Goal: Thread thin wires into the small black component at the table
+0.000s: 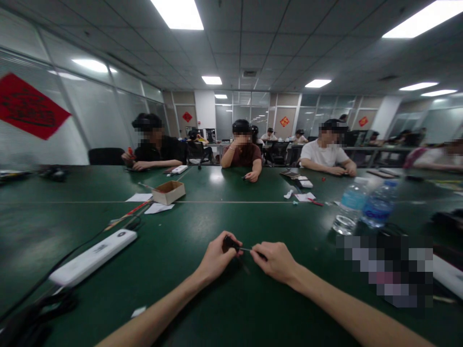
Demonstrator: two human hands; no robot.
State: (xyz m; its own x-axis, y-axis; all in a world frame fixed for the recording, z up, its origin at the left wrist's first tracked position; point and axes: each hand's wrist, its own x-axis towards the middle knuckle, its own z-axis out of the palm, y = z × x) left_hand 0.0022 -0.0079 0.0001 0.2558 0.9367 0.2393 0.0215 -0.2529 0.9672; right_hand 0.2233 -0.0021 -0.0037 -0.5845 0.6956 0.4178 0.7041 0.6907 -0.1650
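Observation:
Above the green table, my left hand pinches a small black object between thumb and fingers; its kind cannot be made out. My right hand is closed around the dark handle of a thin screwdriver. Its narrow metal shaft points left and reaches the black object at my left fingertips. Whether the tip sits inside the object or only touches it is hidden. Both hands are close together, a short gap apart, with the shaft bridging them.
On the green table, a white power strip with black cables lies left. A small cardboard box stands beyond it, near paper scraps. Two water bottles stand right. Several people sit across the table, one person directly opposite.

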